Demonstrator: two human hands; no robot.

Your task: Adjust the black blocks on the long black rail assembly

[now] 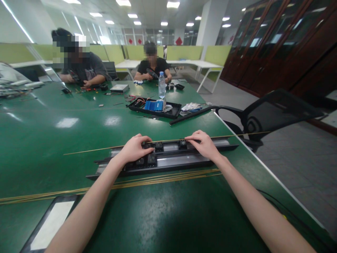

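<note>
Two long black channels with silvery insides lie side by side across the table. The far channel [171,147] holds small black blocks [159,146], and the near channel [181,161] has more of them [152,160] at its left part. A thin brass rod [89,151] runs lengthwise along the far channel, past both its ends. My left hand [133,149] has its thumb and fingers closed around a black block at the rod. Further right, my right hand [202,143] pinches the rod beside another black block [182,144]. The exact fingertip contact is partly hidden.
Several loose brass rods [158,178] lie in front of the channels. A dark panel with a pale sheet [54,223] is at lower left. Beyond stand a black tray [173,111], bottle [161,86] and gloves [191,108]. Two people sit across the table; a chair [273,109] stands right.
</note>
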